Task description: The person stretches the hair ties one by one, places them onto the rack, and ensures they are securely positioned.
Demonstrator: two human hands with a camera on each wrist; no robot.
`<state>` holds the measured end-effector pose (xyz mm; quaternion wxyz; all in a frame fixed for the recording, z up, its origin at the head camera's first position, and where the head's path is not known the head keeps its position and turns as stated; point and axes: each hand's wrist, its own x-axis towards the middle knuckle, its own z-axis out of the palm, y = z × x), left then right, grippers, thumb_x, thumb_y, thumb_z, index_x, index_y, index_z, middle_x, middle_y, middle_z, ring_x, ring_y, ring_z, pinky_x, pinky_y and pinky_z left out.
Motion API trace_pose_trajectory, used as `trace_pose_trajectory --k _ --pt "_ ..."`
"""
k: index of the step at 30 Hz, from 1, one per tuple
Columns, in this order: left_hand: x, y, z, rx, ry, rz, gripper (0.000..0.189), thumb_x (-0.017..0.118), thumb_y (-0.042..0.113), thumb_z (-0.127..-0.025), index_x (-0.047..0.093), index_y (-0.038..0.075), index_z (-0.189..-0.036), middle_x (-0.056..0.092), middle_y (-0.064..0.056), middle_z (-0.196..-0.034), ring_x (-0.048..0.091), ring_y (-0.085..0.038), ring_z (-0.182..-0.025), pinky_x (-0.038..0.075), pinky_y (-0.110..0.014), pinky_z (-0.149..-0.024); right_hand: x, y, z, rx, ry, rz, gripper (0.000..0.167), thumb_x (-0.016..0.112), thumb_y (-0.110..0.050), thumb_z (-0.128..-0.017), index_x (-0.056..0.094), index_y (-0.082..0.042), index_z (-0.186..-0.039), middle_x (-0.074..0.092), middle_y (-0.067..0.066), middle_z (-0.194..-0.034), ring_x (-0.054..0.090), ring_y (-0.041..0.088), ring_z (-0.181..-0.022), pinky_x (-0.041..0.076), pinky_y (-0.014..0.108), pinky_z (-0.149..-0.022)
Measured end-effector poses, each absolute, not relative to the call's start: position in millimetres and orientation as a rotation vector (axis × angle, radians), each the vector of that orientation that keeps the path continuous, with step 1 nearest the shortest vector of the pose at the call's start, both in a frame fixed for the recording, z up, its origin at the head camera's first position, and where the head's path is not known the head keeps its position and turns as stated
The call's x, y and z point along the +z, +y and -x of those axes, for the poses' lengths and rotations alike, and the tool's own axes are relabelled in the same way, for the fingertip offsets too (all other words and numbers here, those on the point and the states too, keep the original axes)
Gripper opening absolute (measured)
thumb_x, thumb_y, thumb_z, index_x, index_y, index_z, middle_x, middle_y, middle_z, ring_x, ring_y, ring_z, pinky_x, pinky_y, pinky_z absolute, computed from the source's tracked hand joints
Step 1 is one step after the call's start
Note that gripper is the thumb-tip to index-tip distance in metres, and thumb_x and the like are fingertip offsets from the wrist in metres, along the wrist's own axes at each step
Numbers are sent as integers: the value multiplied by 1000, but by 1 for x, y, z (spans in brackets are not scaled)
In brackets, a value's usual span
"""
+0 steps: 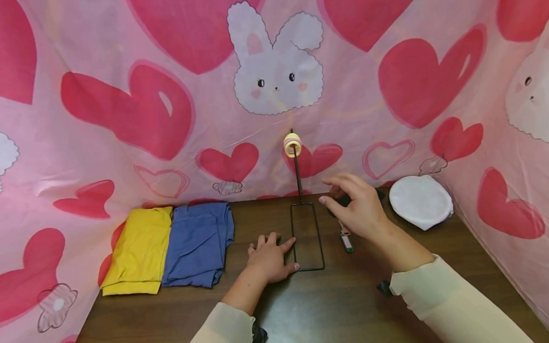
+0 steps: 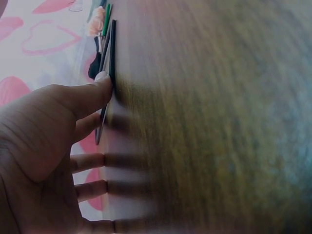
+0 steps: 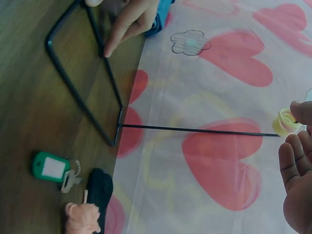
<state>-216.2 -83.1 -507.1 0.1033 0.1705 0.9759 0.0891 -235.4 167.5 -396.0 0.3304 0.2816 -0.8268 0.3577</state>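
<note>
A black wire stand (image 1: 319,237) has its rectangular base on the table and a thin rod rising at the back. Around the rod's upper end hangs a small yellow and pink striped ring (image 1: 293,145). My left hand (image 1: 268,259) lies spread beside the base, thumb and forefinger touching its left side. In the left wrist view, the thumb (image 2: 92,95) presses on the wire and the other fingertips reach the table. My right hand (image 1: 358,203) hovers right of the rod, fingers loosely bent, thumb apart, nothing between them. In the right wrist view its fingers (image 3: 297,153) appear close by the ring.
Folded yellow cloth (image 1: 138,250) and blue cloth (image 1: 198,246) lie side by side at left. A key with a green tag (image 1: 346,242) rests right of the stand, near a black object (image 3: 100,190) and a peach lumpy piece (image 3: 82,218). A white round pouch (image 1: 420,201) sits at the back right.
</note>
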Motion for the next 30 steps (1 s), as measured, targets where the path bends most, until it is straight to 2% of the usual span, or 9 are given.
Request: trace_pose_trajectory --k 4,12,18,21,26,30 --pt "-507 -83 216 266 2874 -501 73 65 66 -93 44 40 -158 38 -10 -160 36 -42 -140 30 -74 -108 -402 175 230 931 -2166 -748 42 90 -9 -80 76 -11 -120 71 3 -106 68 17 -84 55 32 -76" --pt "-506 -84 216 270 2866 -507 73 65 65 -93 43 40 -158 37 -9 -161 35 -41 -141 30 -73 -109 -415 192 219 972 -2171 -790 42 89 -4 -79 77 -10 -119 72 3 -113 66 18 -90 58 27 -73" --pt "-507 -83 217 269 2856 -499 73 65 65 -93 42 42 -159 36 -8 -161 33 -40 -142 29 -73 -109 -422 202 210 1016 -2159 -789 43 88 1 -77 77 -10 -117 72 3 -111 64 19 -92 51 18 -85" --pt "-508 -84 218 257 2857 -505 74 64 66 -93 41 42 -159 36 -8 -162 33 -40 -142 30 -73 -109 -426 209 205 1021 -2175 -777 44 89 2 -75 78 -10 -116 72 3 -111 64 18 -93 47 14 -87" --pt "-511 -85 219 240 2869 -507 74 64 67 -93 41 43 -159 36 -7 -161 34 -39 -141 30 -72 -109 -435 221 197 976 -2222 -752 45 91 0 -73 77 -8 -115 72 2 -110 64 19 -93 49 15 -80" --pt "-512 -85 219 246 2874 -509 74 64 67 -93 42 42 -159 36 -8 -161 35 -40 -140 31 -73 -109 -442 231 190 946 -2269 -743 46 92 -3 -73 77 -9 -115 72 1 -111 66 18 -94 51 16 -81"
